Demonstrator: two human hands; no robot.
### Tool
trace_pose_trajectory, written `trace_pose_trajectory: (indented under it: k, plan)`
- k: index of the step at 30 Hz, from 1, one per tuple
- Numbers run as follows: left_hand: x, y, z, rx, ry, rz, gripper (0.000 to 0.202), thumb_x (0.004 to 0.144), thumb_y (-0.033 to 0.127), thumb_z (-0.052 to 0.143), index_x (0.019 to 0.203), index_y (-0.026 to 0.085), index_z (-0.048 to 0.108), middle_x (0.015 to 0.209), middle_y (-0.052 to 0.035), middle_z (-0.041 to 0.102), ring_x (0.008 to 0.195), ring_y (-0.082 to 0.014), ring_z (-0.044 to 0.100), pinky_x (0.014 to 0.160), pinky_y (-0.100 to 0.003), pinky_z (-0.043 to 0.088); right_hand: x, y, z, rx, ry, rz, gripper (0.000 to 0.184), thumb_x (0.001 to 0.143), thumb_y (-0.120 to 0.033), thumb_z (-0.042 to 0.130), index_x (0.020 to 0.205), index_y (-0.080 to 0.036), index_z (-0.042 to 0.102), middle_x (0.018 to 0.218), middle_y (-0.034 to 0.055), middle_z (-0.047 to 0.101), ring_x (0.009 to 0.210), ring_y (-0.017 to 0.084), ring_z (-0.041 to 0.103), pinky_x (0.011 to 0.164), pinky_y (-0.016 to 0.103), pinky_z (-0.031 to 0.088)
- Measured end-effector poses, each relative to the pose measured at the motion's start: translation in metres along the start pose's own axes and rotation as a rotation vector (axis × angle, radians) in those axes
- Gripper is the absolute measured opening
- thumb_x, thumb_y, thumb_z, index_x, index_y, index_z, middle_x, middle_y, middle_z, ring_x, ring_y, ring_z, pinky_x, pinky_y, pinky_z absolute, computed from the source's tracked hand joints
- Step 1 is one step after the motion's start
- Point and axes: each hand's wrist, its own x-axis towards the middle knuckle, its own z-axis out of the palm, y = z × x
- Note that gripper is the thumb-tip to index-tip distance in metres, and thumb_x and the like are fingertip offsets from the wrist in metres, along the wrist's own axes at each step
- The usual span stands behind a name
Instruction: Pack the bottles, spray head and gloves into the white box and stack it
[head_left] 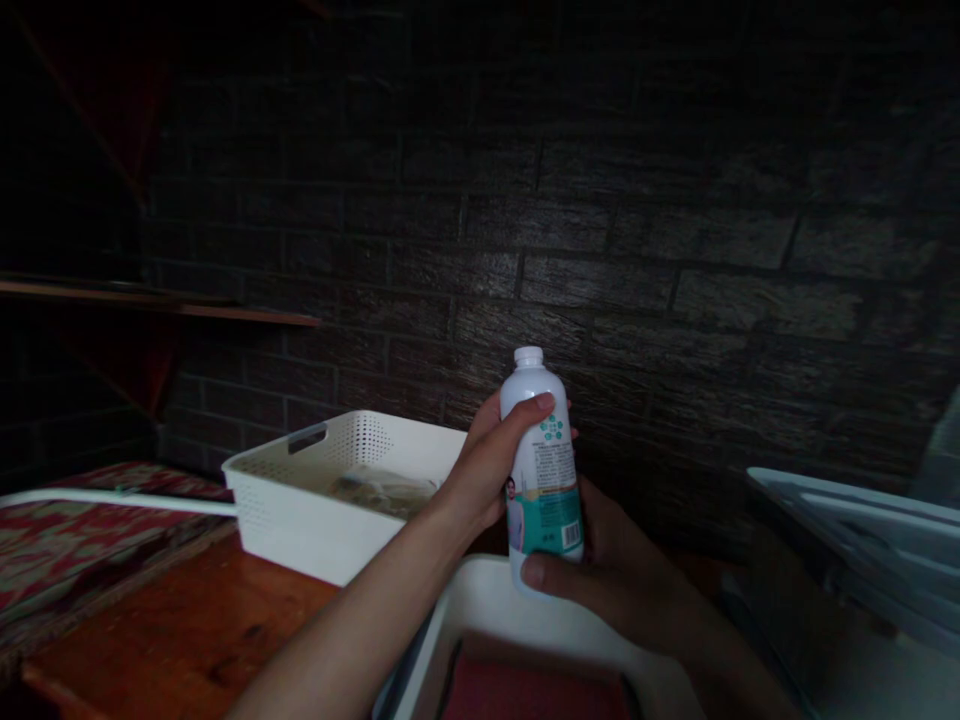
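A white plastic bottle (545, 470) with a teal and white printed label stands upright in the air between my hands. My left hand (495, 450) is closed round its upper part, thumb lying across the shoulder. Lower down, my right hand (600, 570) grips the bottle near its base, with the thumb on the front. Most of the fingers of both hands are hidden behind it. Directly below is a white bin (431, 640) with a dark red item (532, 690) inside, partly covered by my forearms.
Left of the bottle, a white perforated basket (300, 530) holding clear plastic packaging sits on a reddish wooden table (195, 610). A white rod (120, 498) reaches the basket. A pale lid or container (862, 520) is at right. Behind rises a dark brick wall (570, 240); a shelf (165, 305) juts out left.
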Motion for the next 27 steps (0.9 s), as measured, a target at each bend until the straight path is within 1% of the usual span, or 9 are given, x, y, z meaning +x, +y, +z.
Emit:
trace_pose_trajectory:
  k: [3,5,9,11,13,16,21,24,27]
  plan:
    - [-0.002,0.003,0.000,-0.096,-0.058,-0.049,0.044,0.081,0.043,0.082,0.114,0.015,0.073,0.105,-0.0108,0.080,0.076,-0.0203,0.075,0.068,-0.032,0.062,0.000,-0.011,0.004,0.059,-0.093,0.012,0.070,0.086,-0.038,0.087,0.148,-0.029,0.057,0.135,0.0050,0.071,0.125,0.031,0.063,0.106,0.045,0.049]
    - [-0.003,0.004,0.001,-0.126,-0.081,-0.065,0.046,0.082,0.045,0.081,0.115,0.014,0.073,0.106,-0.0117,0.080,0.076,-0.0207,0.076,0.071,-0.033,0.064,0.000,-0.015,0.006,0.077,-0.107,0.010,0.069,0.085,-0.038,0.088,0.147,-0.030,0.059,0.131,0.0045,0.073,0.123,0.032,0.065,0.105,0.045,0.050]
    - [-0.003,0.002,0.002,-0.050,-0.033,0.027,0.043,0.083,0.043,0.084,0.115,0.018,0.072,0.110,-0.0095,0.080,0.085,-0.0214,0.077,0.076,-0.032,0.063,-0.001,-0.016,0.010,-0.013,0.011,-0.057,0.060,0.084,-0.036,0.088,0.140,-0.030,0.065,0.130,0.0046,0.074,0.122,0.035,0.066,0.104,0.047,0.050]
    - [-0.001,0.001,0.003,0.013,0.029,0.050,0.045,0.079,0.042,0.088,0.114,0.019,0.071,0.103,-0.0066,0.080,0.083,-0.0214,0.077,0.072,-0.031,0.061,-0.001,-0.013,0.011,-0.079,0.081,-0.074,0.059,0.084,-0.036,0.089,0.137,-0.030,0.065,0.128,0.0045,0.074,0.120,0.034,0.067,0.104,0.048,0.050]
    - [0.000,0.000,0.003,0.038,0.061,0.016,0.047,0.077,0.043,0.091,0.112,0.020,0.071,0.094,-0.0045,0.079,0.078,-0.0210,0.076,0.069,-0.031,0.060,-0.001,-0.009,0.012,-0.111,0.108,-0.074,0.059,0.083,-0.036,0.090,0.135,-0.029,0.065,0.124,0.0047,0.075,0.118,0.034,0.067,0.104,0.050,0.050]
    - [0.002,-0.001,0.001,0.017,0.057,-0.037,0.046,0.077,0.043,0.090,0.111,0.018,0.071,0.092,-0.0055,0.079,0.076,-0.0202,0.075,0.068,-0.030,0.059,0.000,-0.006,0.010,-0.079,0.069,-0.073,0.062,0.083,-0.036,0.090,0.138,-0.028,0.063,0.124,0.0056,0.074,0.118,0.033,0.067,0.104,0.050,0.051]
    - [0.002,0.000,0.000,-0.063,0.002,-0.074,0.043,0.081,0.044,0.083,0.112,0.016,0.073,0.090,-0.0078,0.080,0.069,-0.0197,0.074,0.065,-0.030,0.059,0.001,-0.008,0.008,0.071,-0.033,-0.011,0.069,0.088,-0.036,0.086,0.150,-0.033,0.056,0.133,0.0042,0.071,0.127,0.032,0.063,0.104,0.047,0.052]
    - [0.001,0.001,0.000,-0.085,-0.027,-0.098,0.045,0.082,0.047,0.080,0.113,0.014,0.074,0.089,-0.0094,0.080,0.066,-0.0197,0.073,0.065,-0.031,0.059,0.001,-0.009,0.010,0.079,-0.005,0.018,0.067,0.086,-0.039,0.087,0.146,-0.030,0.059,0.122,0.0042,0.074,0.121,0.033,0.065,0.099,0.047,0.054]
    - [0.000,0.000,0.000,-0.023,0.004,-0.057,0.048,0.082,0.049,0.082,0.114,0.016,0.074,0.092,-0.0091,0.080,0.070,-0.0206,0.073,0.065,-0.032,0.059,0.001,-0.008,0.011,-0.020,0.067,0.000,0.059,0.088,-0.041,0.084,0.140,-0.027,0.061,0.116,0.0047,0.075,0.114,0.032,0.068,0.095,0.046,0.055]
